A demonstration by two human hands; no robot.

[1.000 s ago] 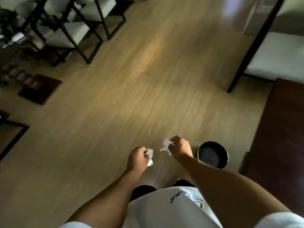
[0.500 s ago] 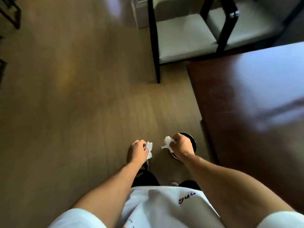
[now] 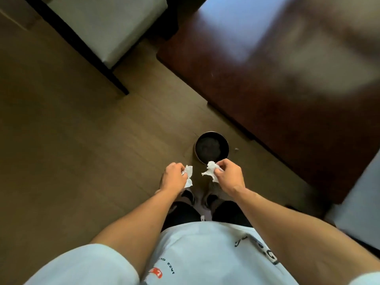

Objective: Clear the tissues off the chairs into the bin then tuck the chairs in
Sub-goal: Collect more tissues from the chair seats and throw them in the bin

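Note:
My left hand (image 3: 173,175) grips a crumpled white tissue (image 3: 188,175) that sticks out to its right. In my right hand (image 3: 227,175), a second crumpled tissue (image 3: 210,170) is pinched at the fingertips. Both hands hover above the wood floor, just in front of my feet. A small round black bin (image 3: 211,148) stands on the floor just beyond my hands, and the right tissue overlaps its near rim. At the upper left is a black-framed chair (image 3: 107,27) with a pale seat, pulled away from the table.
A dark reddish wooden table (image 3: 277,83) fills the upper right, its edge running diagonally close to the bin. Part of another pale chair seat (image 3: 362,206) shows at the right edge. Open wood floor (image 3: 61,140) lies to the left.
The view has swung down and to the right. The bin, half hidden behind my right hand before, now shows whole just beyond both hands. Both hands still hold their tissues.

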